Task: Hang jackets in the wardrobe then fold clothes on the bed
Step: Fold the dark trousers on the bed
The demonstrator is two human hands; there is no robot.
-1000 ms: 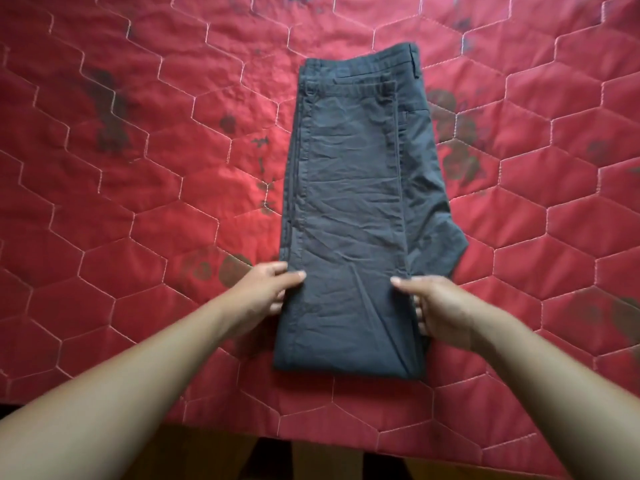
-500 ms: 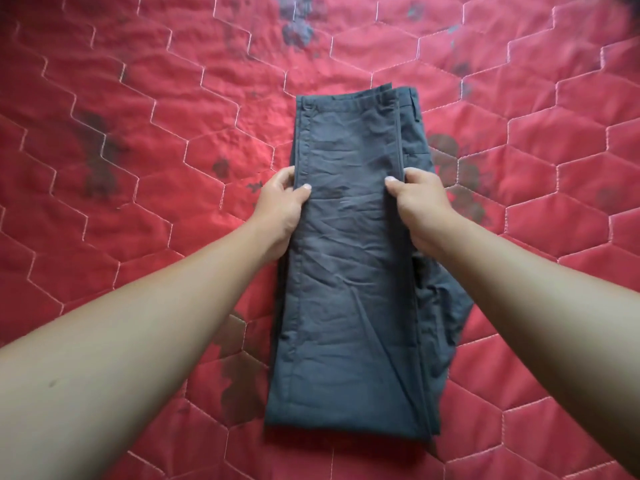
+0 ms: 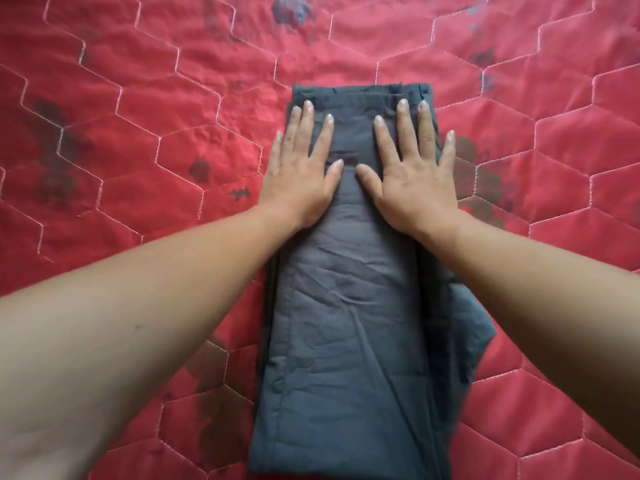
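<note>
I see the dark grey trousers lying folded into a long, narrow strip on the bed. Their long axis runs straight away from me. The waistband is at the far end, and the near end reaches the bottom edge of my view. The cloth is creased across the middle. On the trousers' right side, about halfway along, a loose flap sticks out past the otherwise straight edge.

My left hand lies palm down on the far left part of the trousers, just short of the waistband. Its fingers are straight and spread and grip nothing, and the little finger hangs over the left edge. My right hand lies flat in the same way on the far right part, thumb pointing inward, almost meeting the left thumb. Both press on the cloth without taking hold of it.

Around the trousers on every side is a red quilt stitched in pale hexagons with dark blotches. My two forearms reach in from the near corners and cover stretches of both long edges.
</note>
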